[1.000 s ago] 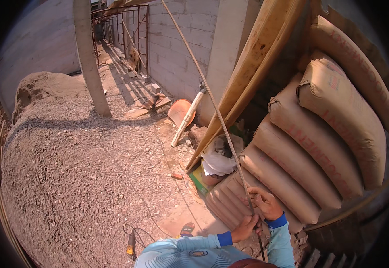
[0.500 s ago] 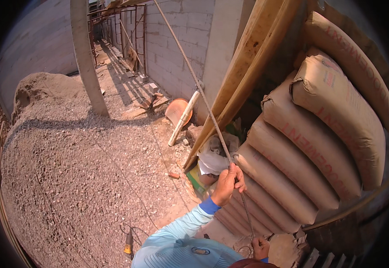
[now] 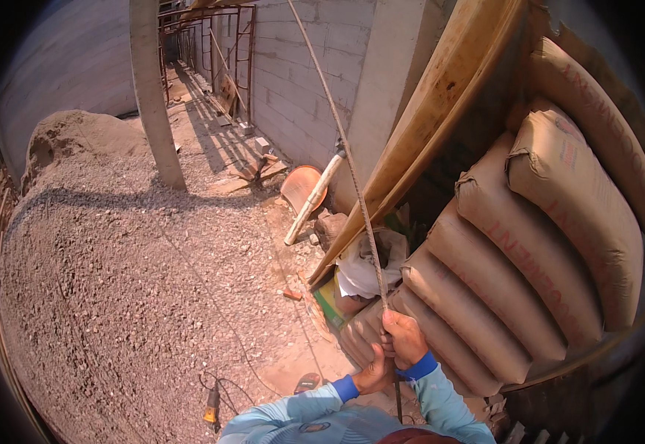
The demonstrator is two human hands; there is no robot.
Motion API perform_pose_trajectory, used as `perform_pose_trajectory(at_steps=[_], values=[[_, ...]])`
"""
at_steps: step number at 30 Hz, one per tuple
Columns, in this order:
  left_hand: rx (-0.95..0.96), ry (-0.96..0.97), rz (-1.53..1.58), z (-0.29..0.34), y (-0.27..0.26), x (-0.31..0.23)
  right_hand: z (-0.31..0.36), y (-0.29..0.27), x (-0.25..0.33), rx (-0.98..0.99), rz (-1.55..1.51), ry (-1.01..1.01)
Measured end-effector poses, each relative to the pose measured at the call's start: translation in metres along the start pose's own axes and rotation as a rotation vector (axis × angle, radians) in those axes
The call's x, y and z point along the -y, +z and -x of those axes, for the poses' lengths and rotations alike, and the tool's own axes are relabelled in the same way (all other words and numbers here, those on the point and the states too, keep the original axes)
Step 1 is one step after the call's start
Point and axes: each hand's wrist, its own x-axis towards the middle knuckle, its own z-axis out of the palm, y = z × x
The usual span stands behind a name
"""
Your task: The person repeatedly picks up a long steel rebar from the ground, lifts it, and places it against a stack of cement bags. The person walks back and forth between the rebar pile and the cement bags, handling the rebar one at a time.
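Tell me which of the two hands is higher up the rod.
The right hand, closed around the rod; the left hand sits lower, to its left, thumb pointing up.

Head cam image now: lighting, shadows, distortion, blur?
Head view: hard sunlight on the gravel, dark shadow band across its far side; head view: fisheye bows the wooden beam, corners black; head view: left hand and right hand fairly sharp.
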Motion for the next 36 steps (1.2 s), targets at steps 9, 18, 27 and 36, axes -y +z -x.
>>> perform_pose_trajectory(at_steps=[9, 18, 27, 36], values=[[-0.128, -0.026, -0.036, -0.007, 0.003, 0.029, 0.004, -0.019, 0.003, -0.003, 0.092, -0.051], [-0.118, 0.028, 0.073, 0.003, 0.049, -0.013, 0.081, -0.116, -0.065, -0.210, 0.589, -0.342], [-0.182, 0.177, 0.025, -0.048, 0.059, -0.096, 0.209, -0.125, -0.194, -0.268, 0.358, 0.167], [-0.054, 0.392, -0.102, -0.075, 0.043, -0.157, 0.148, -0.084, -0.188, -0.496, 0.372, -0.116]])
